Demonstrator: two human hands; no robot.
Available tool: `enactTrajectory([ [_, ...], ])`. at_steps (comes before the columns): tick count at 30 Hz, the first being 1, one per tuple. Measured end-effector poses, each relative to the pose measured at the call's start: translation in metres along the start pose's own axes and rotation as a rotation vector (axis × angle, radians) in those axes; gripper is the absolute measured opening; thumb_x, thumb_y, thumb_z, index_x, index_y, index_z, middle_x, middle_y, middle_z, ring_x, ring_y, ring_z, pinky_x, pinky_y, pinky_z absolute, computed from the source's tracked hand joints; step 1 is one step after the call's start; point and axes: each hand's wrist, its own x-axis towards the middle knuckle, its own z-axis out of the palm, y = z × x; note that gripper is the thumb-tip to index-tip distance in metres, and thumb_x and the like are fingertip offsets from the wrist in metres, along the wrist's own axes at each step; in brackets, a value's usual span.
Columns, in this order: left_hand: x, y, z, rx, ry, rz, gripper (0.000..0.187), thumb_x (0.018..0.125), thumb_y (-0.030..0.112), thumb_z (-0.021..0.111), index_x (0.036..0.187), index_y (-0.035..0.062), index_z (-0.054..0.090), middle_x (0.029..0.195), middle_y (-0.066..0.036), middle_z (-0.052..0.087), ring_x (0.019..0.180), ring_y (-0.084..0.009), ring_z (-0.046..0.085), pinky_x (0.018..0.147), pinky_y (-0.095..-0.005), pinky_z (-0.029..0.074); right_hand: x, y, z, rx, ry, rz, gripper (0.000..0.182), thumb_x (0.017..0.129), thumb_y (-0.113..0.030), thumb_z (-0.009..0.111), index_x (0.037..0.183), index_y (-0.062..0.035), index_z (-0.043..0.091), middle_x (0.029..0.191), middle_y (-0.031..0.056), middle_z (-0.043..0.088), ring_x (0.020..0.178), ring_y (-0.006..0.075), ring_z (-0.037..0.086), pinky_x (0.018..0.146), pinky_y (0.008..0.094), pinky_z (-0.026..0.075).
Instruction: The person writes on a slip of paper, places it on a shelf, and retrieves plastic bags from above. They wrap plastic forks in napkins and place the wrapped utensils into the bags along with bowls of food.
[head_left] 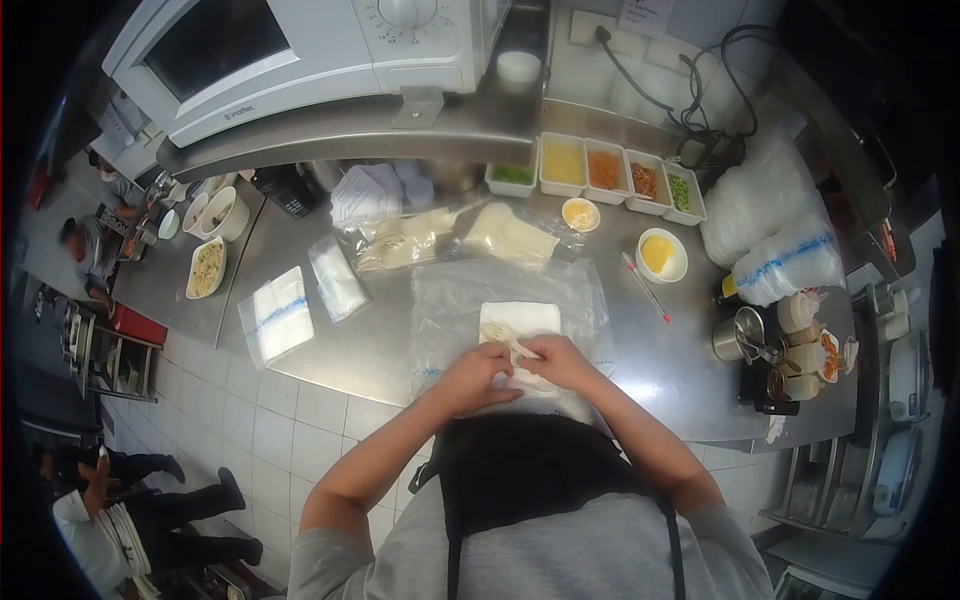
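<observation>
Pale disposable cutlery (507,336) lies over a white paper napkin (520,316), close in front of my body. My left hand (478,378) curls its fingers at the left side of the cutlery, its thumb low on the napkin. From the right, my right hand (556,363) pinches the cutlery near its handle end. Under the napkin spreads a clear plastic bag (450,300). Just beyond it are a bag of pale forks (405,242) and a bag of pale spoons (512,234). My fingers partly hide the cutlery.
Packs of white napkins (283,314) lie to the left. White tubs of chopped toppings (606,172) line the back, with a bowl of yellow food (661,255) and a red-tipped pen (647,288) nearer. A microwave (300,60) overhangs the counter. Other people (120,520) stand at left.
</observation>
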Motion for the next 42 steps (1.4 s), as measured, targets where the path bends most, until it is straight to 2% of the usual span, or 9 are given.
enactTrajectory([
  [11, -0.006, 0.000, 0.004, 0.030, 0.084, 0.014, 0.009, 0.075, 0.012, 0.067, 0.077, 0.0055, 0.062, 0.090, -0.009, 0.058, 0.081, -0.0291, 0.058, 0.071, -0.0361, 0.048, 0.006, -0.008, -0.010, 0.108, -0.166, 0.169, 0.031, 0.079, -0.015, 0.066, 0.105, 0.0012, 0.062, 0.078, 0.0112, 0.064, 0.069, 0.0109, 0.057, 0.061, 0.0270, 0.045],
  [16, -0.009, 0.007, 0.007, 0.037, 0.082, 0.086, 0.007, 0.075, 0.009, 0.066, 0.077, 0.0039, 0.063, 0.086, -0.009, 0.058, 0.077, -0.0290, 0.058, 0.068, -0.0369, 0.047, 0.004, -0.022, -0.012, -0.334, -0.004, -0.279, 0.025, 0.075, -0.008, 0.064, 0.099, 0.0016, 0.063, 0.081, 0.0150, 0.063, 0.078, 0.0300, 0.062, 0.068, 0.0353, 0.048],
  [19, 0.003, 0.012, -0.003, 0.085, 0.129, 0.120, 0.006, 0.074, 0.009, 0.065, 0.076, 0.0035, 0.063, 0.082, -0.009, 0.058, 0.074, -0.0287, 0.057, 0.065, -0.0376, 0.047, 0.004, -0.031, -0.016, -0.354, -0.006, -0.243, 0.026, 0.074, -0.008, 0.063, 0.099, 0.0003, 0.063, 0.090, 0.0165, 0.061, 0.085, 0.0368, 0.057, 0.073, 0.0382, 0.048],
  [22, 0.028, 0.000, -0.020, 0.142, 0.202, 0.096, 0.005, 0.074, 0.008, 0.066, 0.076, 0.0034, 0.064, 0.080, -0.010, 0.057, 0.073, -0.0289, 0.057, 0.065, -0.0376, 0.046, 0.007, -0.044, -0.032, -0.211, 0.250, -0.397, 0.027, 0.075, -0.010, 0.064, 0.100, 0.0000, 0.061, 0.100, 0.0169, 0.059, 0.090, 0.0346, 0.057, 0.077, 0.0382, 0.047],
  [27, 0.065, -0.051, -0.021, 0.139, 0.245, 0.002, 0.009, 0.077, 0.014, 0.063, 0.074, 0.0051, 0.066, 0.080, -0.007, 0.056, 0.078, -0.0272, 0.056, 0.069, -0.0386, 0.045, -0.001, -0.053, -0.025, -0.349, 0.234, -0.490, 0.027, 0.072, -0.004, 0.061, 0.099, -0.0016, 0.060, 0.097, 0.0153, 0.058, 0.089, 0.0328, 0.056, 0.078, 0.0393, 0.047],
  [35, 0.050, -0.042, -0.045, 0.257, 0.260, -0.140, 0.040, 0.075, 0.008, 0.061, 0.115, 0.0128, 0.057, 0.112, -0.009, 0.049, 0.104, -0.0268, 0.049, 0.089, -0.0421, 0.035, 0.021, -0.020, -0.013, -0.528, 0.202, -0.368, 0.039, 0.071, -0.002, 0.060, 0.110, -0.0033, 0.057, 0.101, 0.0131, 0.060, 0.094, 0.0321, 0.057, 0.078, 0.0375, 0.049],
  [38, 0.029, -0.031, -0.053, 0.375, 0.336, -0.012, 0.048, 0.073, 0.007, 0.064, 0.119, 0.0147, 0.055, 0.125, -0.010, 0.043, 0.116, -0.0277, 0.042, 0.095, -0.0407, 0.031, 0.030, -0.039, -0.037, -0.192, 0.084, -0.180, 0.046, 0.074, 0.001, 0.057, 0.119, -0.0028, 0.052, 0.105, 0.0130, 0.061, 0.096, 0.0268, 0.059, 0.080, 0.0334, 0.049],
  [40, 0.016, -0.023, -0.055, 0.279, 0.289, 0.026, 0.050, 0.071, 0.007, 0.067, 0.118, 0.0152, 0.056, 0.132, -0.010, 0.037, 0.121, -0.0284, 0.036, 0.096, -0.0410, 0.030, 0.031, -0.048, -0.052, 0.618, -0.245, 0.197, 0.050, 0.078, 0.003, 0.055, 0.127, -0.0024, 0.045, 0.109, 0.0138, 0.060, 0.098, 0.0198, 0.059, 0.081, 0.0297, 0.048],
  [42, 0.012, -0.014, -0.056, 0.178, 0.237, 0.067, 0.051, 0.068, 0.008, 0.070, 0.118, 0.0157, 0.058, 0.138, -0.010, 0.031, 0.127, -0.0291, 0.031, 0.098, -0.0413, 0.029, 0.029, -0.043, -0.050, 0.794, -0.368, 0.261, 0.050, 0.079, 0.002, 0.056, 0.128, -0.0025, 0.044, 0.110, 0.0138, 0.059, 0.098, 0.0175, 0.058, 0.081, 0.0286, 0.048],
])
